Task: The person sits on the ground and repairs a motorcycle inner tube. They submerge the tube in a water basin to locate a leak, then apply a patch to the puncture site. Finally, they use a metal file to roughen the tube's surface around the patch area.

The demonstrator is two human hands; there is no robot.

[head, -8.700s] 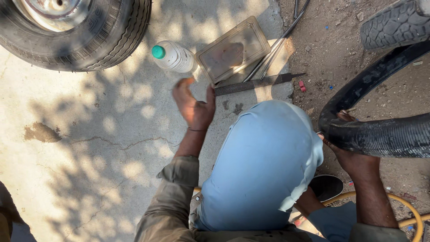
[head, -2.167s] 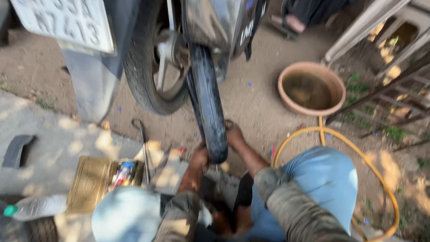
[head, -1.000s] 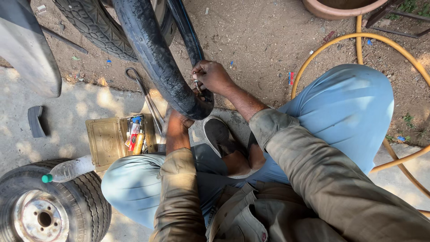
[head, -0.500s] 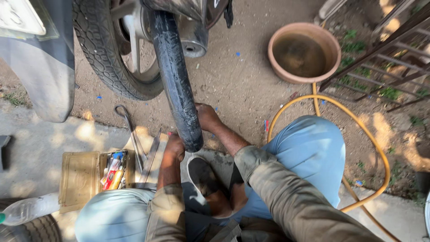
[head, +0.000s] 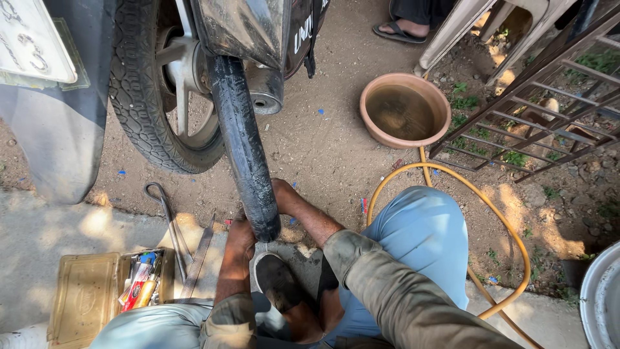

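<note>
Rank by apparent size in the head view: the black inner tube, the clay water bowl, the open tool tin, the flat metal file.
1. black inner tube, held nearest the camera, so its lead is partly nearness.
2. and 3. clay water bowl and open tool tin: look alike, not ranked.
4. flat metal file, clearly smallest.

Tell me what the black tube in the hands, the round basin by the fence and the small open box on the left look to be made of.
Black tube: likely rubber, matte black with a wet sheen, bending limply where both hands grip its lower end.
Round basin: looks like terracotta or brown plastic; dull reddish-brown rim, holding murky water.
Open box: probably thin metal, yellowish and worn, with a stamped lid.
</note>
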